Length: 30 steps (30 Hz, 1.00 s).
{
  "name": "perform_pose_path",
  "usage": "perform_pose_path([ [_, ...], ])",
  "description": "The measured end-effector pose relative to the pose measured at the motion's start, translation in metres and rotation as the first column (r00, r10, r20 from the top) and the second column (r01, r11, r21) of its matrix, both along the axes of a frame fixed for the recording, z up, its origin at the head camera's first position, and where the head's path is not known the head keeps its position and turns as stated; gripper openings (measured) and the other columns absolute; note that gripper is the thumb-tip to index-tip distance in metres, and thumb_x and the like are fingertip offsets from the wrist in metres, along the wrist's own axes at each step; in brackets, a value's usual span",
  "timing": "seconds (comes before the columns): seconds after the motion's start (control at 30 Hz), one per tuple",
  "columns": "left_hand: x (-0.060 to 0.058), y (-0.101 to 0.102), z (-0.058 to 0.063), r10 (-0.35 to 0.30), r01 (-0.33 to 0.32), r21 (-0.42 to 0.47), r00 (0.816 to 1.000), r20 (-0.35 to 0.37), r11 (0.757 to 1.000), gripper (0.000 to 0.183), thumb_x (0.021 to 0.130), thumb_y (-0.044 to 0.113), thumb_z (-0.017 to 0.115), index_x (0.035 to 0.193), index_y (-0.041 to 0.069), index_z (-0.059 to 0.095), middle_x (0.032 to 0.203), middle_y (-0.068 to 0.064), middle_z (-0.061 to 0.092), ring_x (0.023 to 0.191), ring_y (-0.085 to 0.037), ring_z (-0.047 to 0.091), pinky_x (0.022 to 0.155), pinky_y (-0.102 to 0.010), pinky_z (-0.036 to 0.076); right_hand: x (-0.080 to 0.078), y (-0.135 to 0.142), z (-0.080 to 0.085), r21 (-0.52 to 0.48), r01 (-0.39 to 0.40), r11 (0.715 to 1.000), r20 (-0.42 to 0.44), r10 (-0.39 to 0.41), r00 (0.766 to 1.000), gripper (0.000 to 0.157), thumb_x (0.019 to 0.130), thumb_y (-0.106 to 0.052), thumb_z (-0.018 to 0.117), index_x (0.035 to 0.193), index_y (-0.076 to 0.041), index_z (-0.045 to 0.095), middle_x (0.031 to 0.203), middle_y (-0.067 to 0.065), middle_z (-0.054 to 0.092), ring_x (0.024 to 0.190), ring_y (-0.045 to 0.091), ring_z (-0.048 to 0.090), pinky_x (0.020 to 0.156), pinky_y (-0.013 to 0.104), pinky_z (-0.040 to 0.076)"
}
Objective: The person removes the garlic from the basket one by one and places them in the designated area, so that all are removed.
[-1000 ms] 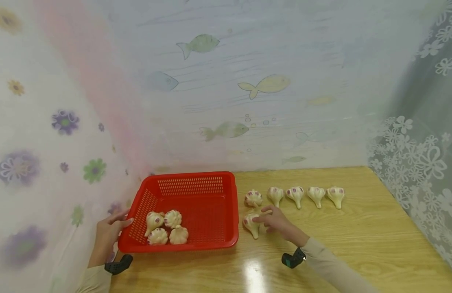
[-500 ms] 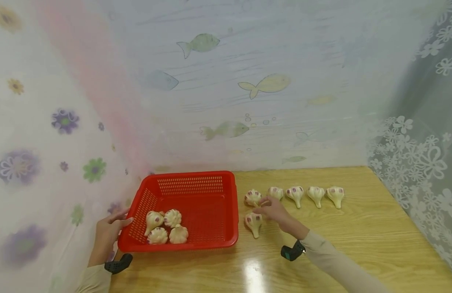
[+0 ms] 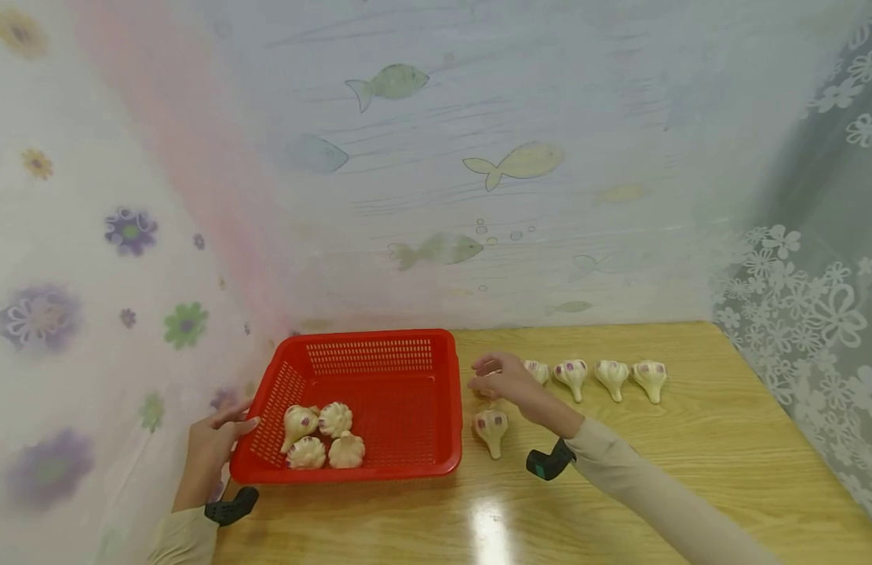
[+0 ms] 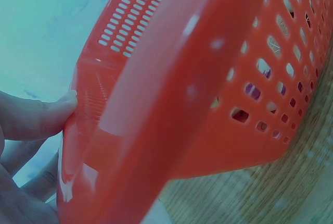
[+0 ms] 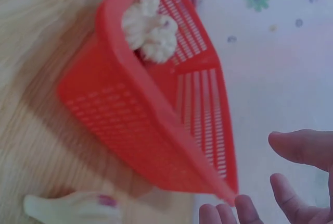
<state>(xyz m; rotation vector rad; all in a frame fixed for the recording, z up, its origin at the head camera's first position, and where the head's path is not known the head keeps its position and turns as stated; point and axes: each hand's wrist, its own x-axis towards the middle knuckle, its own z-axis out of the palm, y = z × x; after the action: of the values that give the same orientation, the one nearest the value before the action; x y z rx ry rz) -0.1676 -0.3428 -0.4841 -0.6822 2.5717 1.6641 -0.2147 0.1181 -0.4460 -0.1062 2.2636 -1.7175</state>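
Note:
My left hand (image 3: 208,451) holds the left end of a red plastic basket (image 3: 446,408). In the left wrist view its thumb (image 4: 39,119) presses the rim, with the other fingers behind it. Several garlic bulbs (image 3: 346,451) lie in the basket's near left part. My right hand (image 3: 516,386) hovers over a bulb right of the basket and mostly hides it. Its thumb (image 5: 302,147) and fingers are spread in the right wrist view, with nothing visible between them. Nearer me lies another garlic bulb (image 3: 490,425), its stem towards me.
A row of several more garlic bulbs (image 3: 611,378) stretches right from the hand along the back of the wooden table (image 3: 690,463). Painted walls (image 3: 421,196) close in the back and left. A patterned grey panel (image 3: 824,314) stands along the right side.
My right hand has left the nearer garlic bulb and moved back and left, over the bulb behind it. My left hand keeps its place on the basket.

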Motion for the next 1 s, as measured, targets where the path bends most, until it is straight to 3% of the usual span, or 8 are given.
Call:
perform_pose_path([
  [0.23,0.001,0.001,0.000,0.015,-0.014,0.035,1.000,-0.020,0.999,0.052,0.090,0.026,0.063,0.137,0.008,0.050,0.133,-0.024,0.048,0.079,-0.010,0.063,0.069,-0.033,0.057,-0.005,-0.024,0.013,-0.042,-0.130,0.991,0.022,0.131,0.991,0.029,0.084,-0.015,0.070,0.107,-0.002,0.058,0.110,0.014,0.058,0.092,0.027,0.058,0.078,0.042,0.051],
  [0.47,0.001,0.000,0.000,0.017,-0.016,0.024,0.999,-0.042,1.000,0.051,0.089,0.024,0.065,0.136,0.007,0.052,0.127,-0.022,0.053,0.077,-0.009,0.063,0.069,-0.032,0.057,-0.012,-0.049,0.014,-0.054,-0.276,0.960,0.024,0.278,0.960,0.030,0.086,-0.019,0.068,0.107,-0.001,0.057,0.104,0.009,0.060,0.089,0.022,0.061,0.076,0.042,0.053],
  [0.73,0.002,0.000,0.000,0.015,-0.015,0.029,1.000,-0.012,0.999,0.053,0.090,0.026,0.064,0.137,0.008,0.051,0.130,-0.022,0.050,0.081,-0.012,0.063,0.071,-0.033,0.057,-0.021,-0.085,0.015,-0.056,-0.309,0.949,0.113,0.314,0.943,0.033,0.085,-0.017,0.070,0.108,0.002,0.057,0.100,0.008,0.061,0.091,0.030,0.059,0.078,0.046,0.054],
  [1.0,0.001,-0.001,-0.002,0.014,-0.013,0.042,1.000,-0.016,0.999,0.052,0.090,0.025,0.064,0.138,0.008,0.050,0.130,-0.021,0.049,0.082,-0.012,0.062,0.071,-0.032,0.056,-0.026,-0.113,0.005,-0.054,-0.337,0.940,0.140,0.341,0.929,0.022,0.084,-0.018,0.070,0.099,-0.004,0.061,0.095,0.006,0.063,0.080,0.023,0.060,0.079,0.051,0.053],
])
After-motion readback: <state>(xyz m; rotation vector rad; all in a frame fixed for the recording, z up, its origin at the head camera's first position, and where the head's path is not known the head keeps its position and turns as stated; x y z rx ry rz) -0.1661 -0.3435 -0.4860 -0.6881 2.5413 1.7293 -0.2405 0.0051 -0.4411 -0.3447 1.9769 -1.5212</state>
